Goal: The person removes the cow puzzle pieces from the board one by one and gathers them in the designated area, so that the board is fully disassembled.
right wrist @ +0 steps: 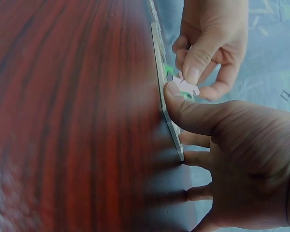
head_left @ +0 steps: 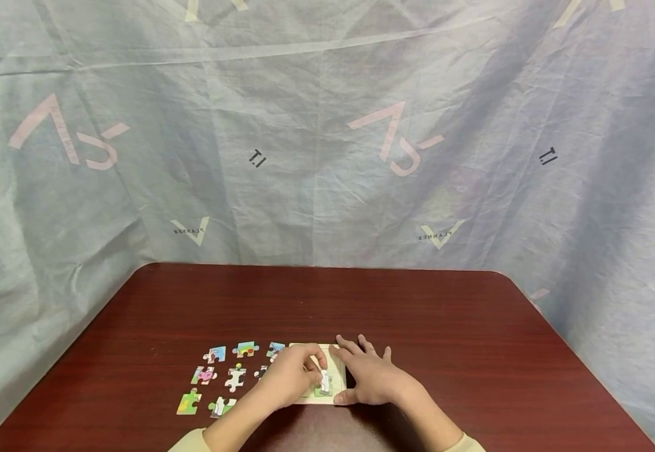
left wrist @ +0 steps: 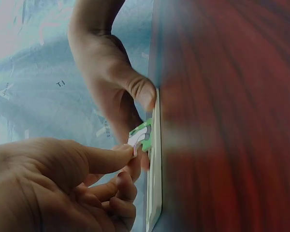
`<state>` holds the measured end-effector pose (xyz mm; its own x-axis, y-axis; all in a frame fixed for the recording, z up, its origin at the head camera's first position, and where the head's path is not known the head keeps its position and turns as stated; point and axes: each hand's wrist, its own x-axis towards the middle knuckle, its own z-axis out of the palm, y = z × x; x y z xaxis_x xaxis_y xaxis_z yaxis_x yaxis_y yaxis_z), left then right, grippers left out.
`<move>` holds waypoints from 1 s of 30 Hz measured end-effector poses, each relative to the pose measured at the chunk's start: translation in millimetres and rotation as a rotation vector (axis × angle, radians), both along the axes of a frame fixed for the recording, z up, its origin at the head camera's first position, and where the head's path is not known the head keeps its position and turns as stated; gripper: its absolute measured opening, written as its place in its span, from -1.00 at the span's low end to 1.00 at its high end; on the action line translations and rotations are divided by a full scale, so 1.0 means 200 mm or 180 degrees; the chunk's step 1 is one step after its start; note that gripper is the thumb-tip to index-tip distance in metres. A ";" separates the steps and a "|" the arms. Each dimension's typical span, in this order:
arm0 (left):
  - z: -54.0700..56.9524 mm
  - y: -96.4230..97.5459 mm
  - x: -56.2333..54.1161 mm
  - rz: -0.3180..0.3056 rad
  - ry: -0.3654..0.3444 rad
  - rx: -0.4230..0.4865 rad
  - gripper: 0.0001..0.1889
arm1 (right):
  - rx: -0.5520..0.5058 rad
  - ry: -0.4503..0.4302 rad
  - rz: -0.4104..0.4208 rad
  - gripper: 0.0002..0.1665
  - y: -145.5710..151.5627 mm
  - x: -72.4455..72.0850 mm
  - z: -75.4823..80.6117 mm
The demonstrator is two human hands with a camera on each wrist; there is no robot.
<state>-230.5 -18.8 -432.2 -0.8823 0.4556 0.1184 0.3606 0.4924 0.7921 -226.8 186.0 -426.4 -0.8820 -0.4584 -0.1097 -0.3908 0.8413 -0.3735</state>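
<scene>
A jigsaw piece (head_left: 324, 384), white and green, is pinched between the thumb and a finger of my left hand (head_left: 295, 376). It is over the lower right part of a pale puzzle tray (head_left: 308, 400), and in the left wrist view the piece (left wrist: 141, 135) stands tilted against the tray (left wrist: 156, 183). My right hand (head_left: 373, 375) has its fingers spread at the tray's right side, with the thumb on the near right corner. Part of the tray is hidden under the left hand.
Several loose jigsaw pieces (head_left: 235, 377) lie in rough rows left of the tray, some partly hidden by the left hand. The dark red table (head_left: 451, 326) extends to a grey cloth backdrop (head_left: 316, 188) behind and at both sides.
</scene>
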 end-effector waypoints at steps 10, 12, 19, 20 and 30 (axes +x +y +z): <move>0.01 -0.17 0.03 0.0050 -0.0006 0.0048 -0.83 | 0.0003 0.0004 0.0000 0.07 0.00 0.00 0.00; 0.01 -0.20 0.03 0.0047 0.0016 0.0025 -0.84 | 0.0005 -0.0012 -0.0001 0.07 0.00 0.00 0.00; 0.01 -0.31 0.05 0.0096 -0.0009 -0.0007 -0.84 | -0.0026 -0.0050 0.0008 0.06 0.00 0.00 0.00; 0.00 -0.32 0.05 0.0110 0.0009 0.0011 -0.84 | -0.0030 -0.0058 0.0009 0.06 0.00 0.00 0.00; -0.01 -0.44 0.08 0.0143 -0.0218 0.0053 -0.85 | -0.0047 -0.0054 0.0017 0.06 0.00 0.01 0.00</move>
